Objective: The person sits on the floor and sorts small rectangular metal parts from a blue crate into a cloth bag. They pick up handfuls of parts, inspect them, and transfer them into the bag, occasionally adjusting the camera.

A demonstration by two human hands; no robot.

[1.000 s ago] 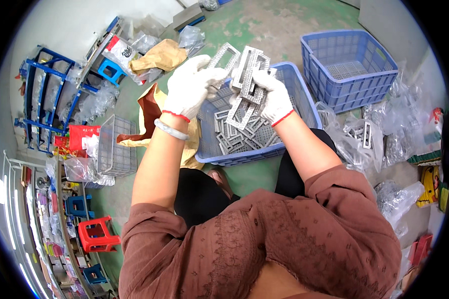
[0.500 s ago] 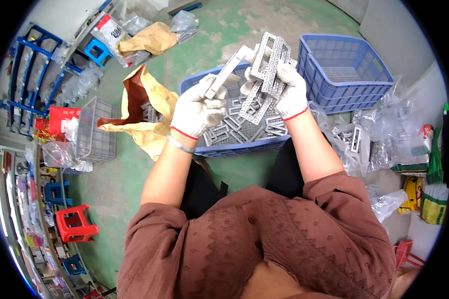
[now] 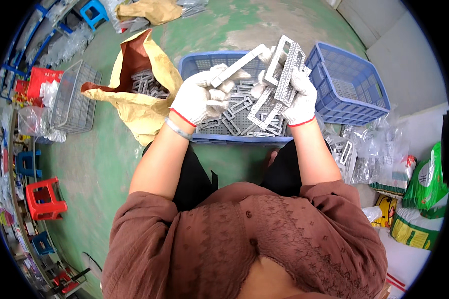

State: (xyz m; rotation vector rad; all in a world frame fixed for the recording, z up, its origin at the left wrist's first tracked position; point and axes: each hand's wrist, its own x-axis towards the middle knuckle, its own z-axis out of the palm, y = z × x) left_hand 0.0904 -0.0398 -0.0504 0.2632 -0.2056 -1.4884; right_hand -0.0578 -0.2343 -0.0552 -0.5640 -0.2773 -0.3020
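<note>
My left hand [image 3: 199,98], in a white knitted glove with a red cuff edge, pinches a pale grey bar-like piece [image 3: 239,65], seen edge-on. The far end of that piece reaches close to the fingertips of my right hand [image 3: 303,97], gloved the same way. Gripped in my right hand is a bunch of grey rectangular frames [image 3: 287,72] with perforated sides, fanned at different angles. Both hands are raised over a blue plastic crate [image 3: 244,140], in which several similar grey frames [image 3: 240,106] lie loose. The gloves and held frames hide part of the crate.
Left of the crate stands an open yellow sack [image 3: 147,117] holding more grey pieces [image 3: 147,83]. A second blue crate [image 3: 351,107] is at the right. Plastic bags [image 3: 371,144] and a green sack [image 3: 426,179] lie farther right. A red stool [image 3: 46,198] and wire basket [image 3: 75,104] stand left.
The view has shifted, so the surroundings sit differently. The piece in my left hand lies flatter, its far end swung rightward. My right hand still holds its bunch of frames.
</note>
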